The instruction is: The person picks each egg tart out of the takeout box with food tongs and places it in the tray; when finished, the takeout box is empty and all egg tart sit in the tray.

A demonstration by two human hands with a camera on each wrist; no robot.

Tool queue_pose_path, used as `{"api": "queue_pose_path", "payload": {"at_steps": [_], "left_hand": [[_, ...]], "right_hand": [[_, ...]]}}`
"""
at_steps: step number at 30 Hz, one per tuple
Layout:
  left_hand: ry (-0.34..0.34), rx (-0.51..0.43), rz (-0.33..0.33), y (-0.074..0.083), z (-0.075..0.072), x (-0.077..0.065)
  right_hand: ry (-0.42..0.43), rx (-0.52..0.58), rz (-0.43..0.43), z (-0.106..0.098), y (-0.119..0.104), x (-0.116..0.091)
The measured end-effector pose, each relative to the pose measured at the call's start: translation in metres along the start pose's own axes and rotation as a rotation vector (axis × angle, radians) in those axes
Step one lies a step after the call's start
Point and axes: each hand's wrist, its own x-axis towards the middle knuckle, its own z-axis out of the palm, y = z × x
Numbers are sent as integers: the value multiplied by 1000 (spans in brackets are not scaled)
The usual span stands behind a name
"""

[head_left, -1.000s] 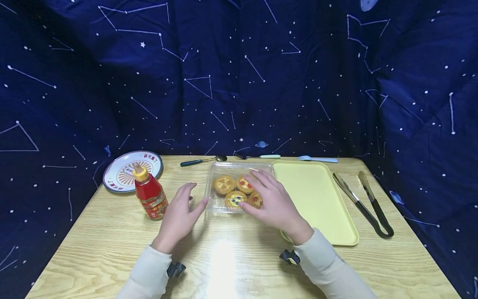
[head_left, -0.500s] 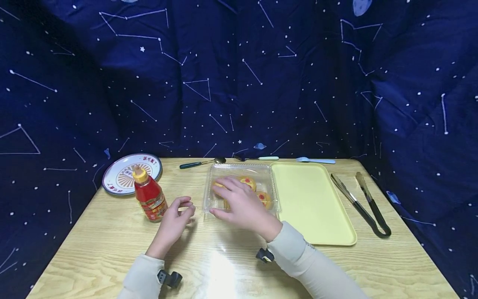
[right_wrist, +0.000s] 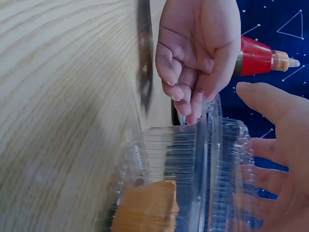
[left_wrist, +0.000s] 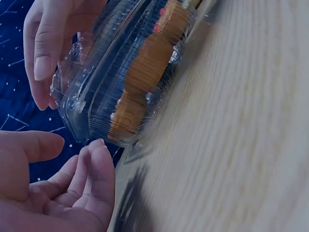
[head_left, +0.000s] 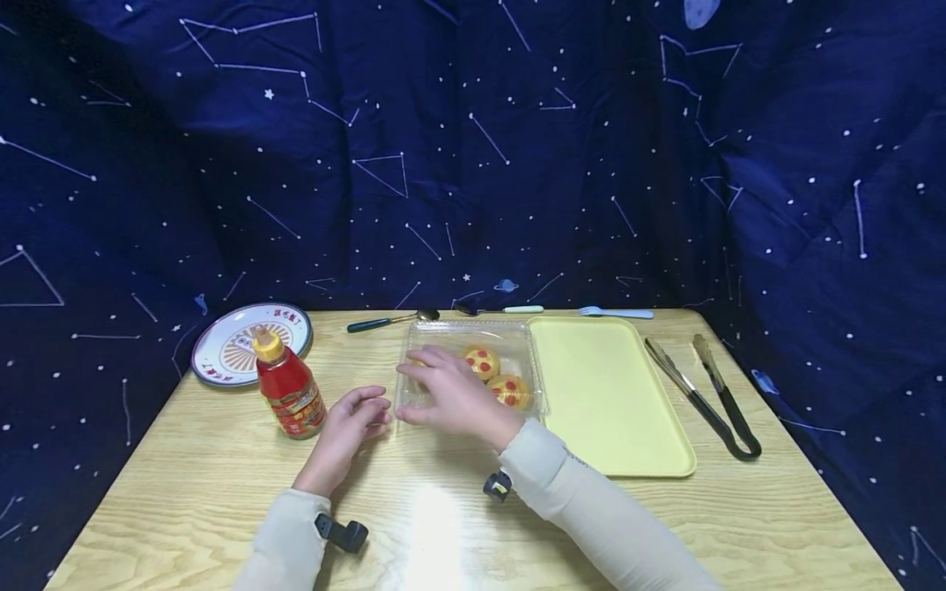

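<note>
A clear plastic clamshell box (head_left: 521, 345) with a closed lid holds several toy egg tarts (head_left: 482, 362), some topped with red dots. Over the left part of its lid lies my right hand (head_left: 454, 396), fingers spread; in the right wrist view they are at the lid's side. My left hand (head_left: 347, 431) is by the box's left edge, its fingers loosely bent and the thumb apart. Seen from the left wrist, the left fingertips (left_wrist: 99, 145) are right at the box's corner; whether they press on it I cannot tell. My right hand hides the left tarts in the head view.
Left of the box stands a red sauce bottle (head_left: 291, 394) with a yellow cap, before a patterned plate (head_left: 222, 328). A yellow tray (head_left: 613, 394) and metal tongs (head_left: 727, 410) lie right. Along the back are a spoon (head_left: 384, 322), a green-handled utensil (head_left: 521, 309) and a blue fork (head_left: 621, 313).
My right hand has moved left across the lid, from the box's right side to its left part. My left hand's fingers have bent inward beside the box. The box still looks closed.
</note>
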Motion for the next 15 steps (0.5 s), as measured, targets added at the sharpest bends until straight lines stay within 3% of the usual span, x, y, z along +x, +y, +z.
{"api": "queue_pose_path", "payload": {"at_steps": [5, 15], "left_hand": [[-39, -27, -7, -5, 1, 8], [-135, -222, -59, -12, -5, 21]], "right_hand": [[-7, -11, 16, 2, -1, 1], [-29, -66, 34, 12, -1, 2]]}}
